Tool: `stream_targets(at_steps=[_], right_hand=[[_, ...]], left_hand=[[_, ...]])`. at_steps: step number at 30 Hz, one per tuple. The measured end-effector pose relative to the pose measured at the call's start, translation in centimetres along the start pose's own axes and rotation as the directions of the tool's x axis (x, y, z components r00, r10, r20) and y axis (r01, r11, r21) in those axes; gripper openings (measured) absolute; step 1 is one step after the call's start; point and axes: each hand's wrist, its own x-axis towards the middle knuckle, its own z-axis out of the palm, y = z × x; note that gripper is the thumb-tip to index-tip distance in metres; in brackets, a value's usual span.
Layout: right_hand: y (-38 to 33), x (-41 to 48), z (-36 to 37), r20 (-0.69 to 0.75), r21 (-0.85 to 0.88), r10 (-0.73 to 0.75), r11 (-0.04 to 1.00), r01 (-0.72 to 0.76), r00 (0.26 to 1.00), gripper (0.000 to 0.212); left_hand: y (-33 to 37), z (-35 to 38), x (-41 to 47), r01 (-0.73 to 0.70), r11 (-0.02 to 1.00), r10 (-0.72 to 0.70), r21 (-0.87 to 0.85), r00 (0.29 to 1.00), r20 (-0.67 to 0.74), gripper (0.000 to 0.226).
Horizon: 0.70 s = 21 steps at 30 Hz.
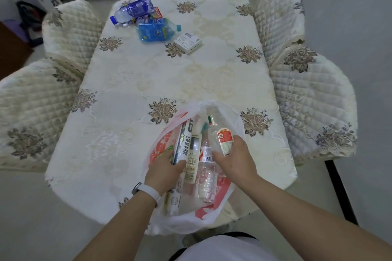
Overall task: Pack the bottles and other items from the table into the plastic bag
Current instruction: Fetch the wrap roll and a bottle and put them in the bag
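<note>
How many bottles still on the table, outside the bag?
2: a purple bottle lying at the far left corner, and a blue bottle just nearer, beside the white box. None appears hidden.

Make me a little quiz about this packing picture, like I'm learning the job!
1. True or false: the white box is already inside the plastic bag.
2. How many blue bottles lie on the table?
3. Which is in the grip of the right hand? A) white box B) clear red-labelled bottle C) a blue bottle
Key: 1 false; 2 two; 3 B.
</note>
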Motion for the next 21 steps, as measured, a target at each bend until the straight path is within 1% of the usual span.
stream_targets(at_steps=[4,8,11,14,16,21], right_hand=[[0.4,-0.7,0.6,0.067,0.016,0.041,0.999,-0.042,0.997,0.052],[-0.4,-1.1,1.5,0.12,0.054,0.092,0.994,-0.099,0.988,0.066],[-0.8,-0.9,1.8,0.104,0.063,0.099,0.992,-0.106,0.99,0.067],[-0.2,-0.9,1.4,0.069,0.007,0.09,0.996,-0.091,0.994,0.068],[0.8,-1.1,1.1,0.044,-0.013,0.107,0.994,-0.107,0.993,0.067],[3.0,-1.1,0.6,0.016,-0.022,0.205,0.979,-0.204,0.979,0.071]], left_hand=[[-0.4,0.6,0.5,-0.012,1.0,0.013,0.014,0.998,-0.056,0.014],[-1.1,0.3,1.7,0.016,0.999,-0.01,0.051,0.992,-0.123,0.017],[-1.3,0.0,2.2,0.028,0.997,-0.018,0.077,0.993,-0.12,0.017],[-1.6,-0.2,2.1,0.002,0.996,0.006,0.084,0.995,-0.095,0.023],[-1.8,-0.1,1.8,-0.011,0.995,0.019,0.097,0.997,-0.076,0.026],[-2.8,0.6,1.5,-0.052,0.984,0.064,0.17,0.996,-0.069,0.05]])
